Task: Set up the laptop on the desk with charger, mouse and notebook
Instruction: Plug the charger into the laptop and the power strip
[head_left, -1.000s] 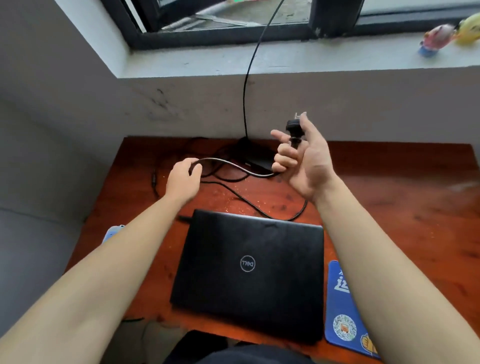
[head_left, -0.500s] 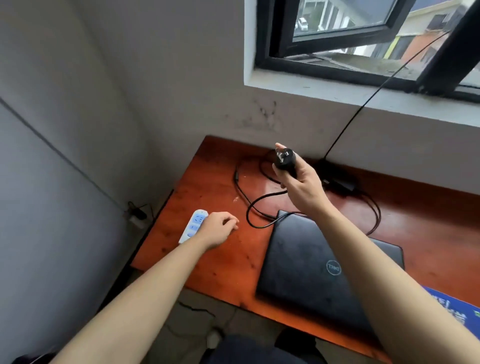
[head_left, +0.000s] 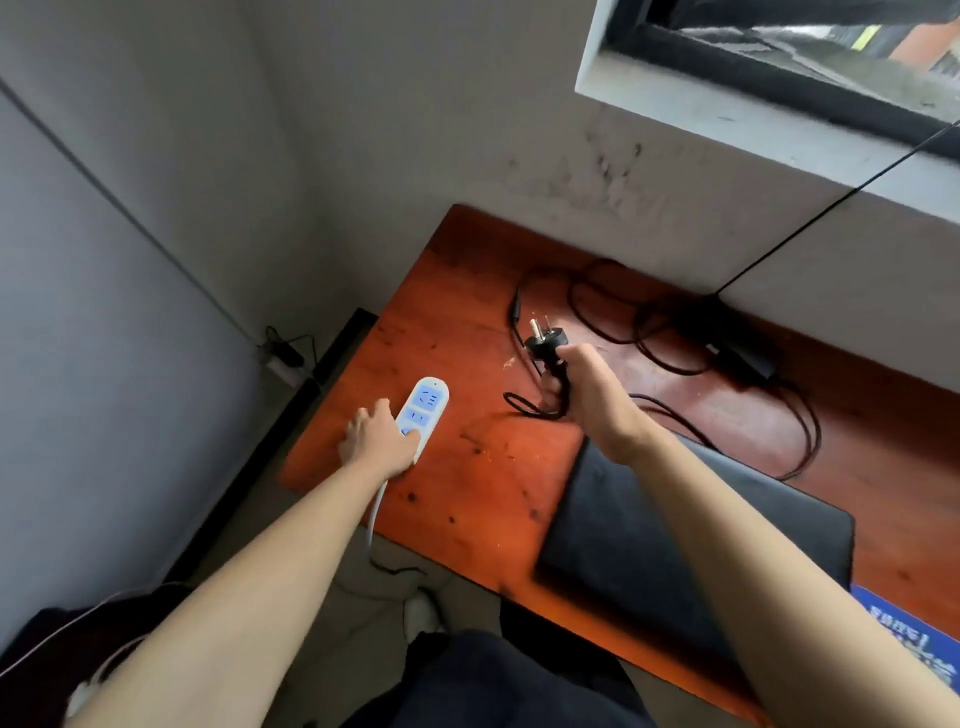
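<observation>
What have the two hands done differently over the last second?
The left hand let go of the black cable, moved to the desk's left edge and now rests on the white power strip. The right hand carried the plug leftward toward the strip. The plug is still gripped; the laptop stays closed.

Both forearms are bare from elbow to wrist, with no sleeves, watch, or rings visible on the left hand (head_left: 376, 441) or the right hand (head_left: 592, 387). Dark trousers (head_left: 498, 686) cover the lap; a pale shoe (head_left: 423, 613) shows below.
</observation>
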